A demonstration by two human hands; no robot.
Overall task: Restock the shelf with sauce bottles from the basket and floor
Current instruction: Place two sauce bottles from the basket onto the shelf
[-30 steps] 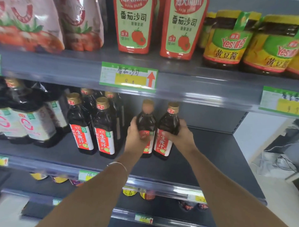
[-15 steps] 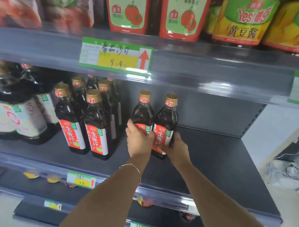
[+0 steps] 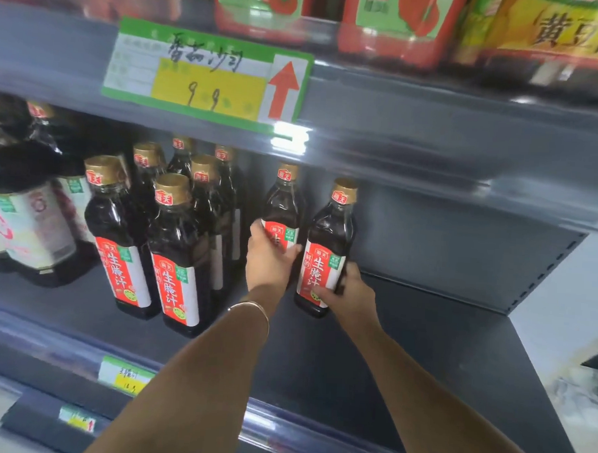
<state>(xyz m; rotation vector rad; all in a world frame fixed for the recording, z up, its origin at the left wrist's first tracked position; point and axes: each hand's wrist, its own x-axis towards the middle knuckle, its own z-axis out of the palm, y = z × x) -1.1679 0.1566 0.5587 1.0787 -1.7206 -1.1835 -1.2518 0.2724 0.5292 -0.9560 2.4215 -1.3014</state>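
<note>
Item: two sauce bottles, middle shelf [image 3: 440,335], right of the stocked rows [image 3: 173,248].

Change: a moment ago you had them side by side. Now the near bottle [image 3: 327,255] stands on the deck, and the far bottle [image 3: 284,208] sits just behind it to the left, its base hidden.

Meaning: this pair looks all but placed.

Left hand [image 3: 270,262]: wrapped round the far bottle's label, forearm reaching in.

Right hand [image 3: 351,293]: fingers curled round the near bottle low on its right side, thumb on the label.
</note>
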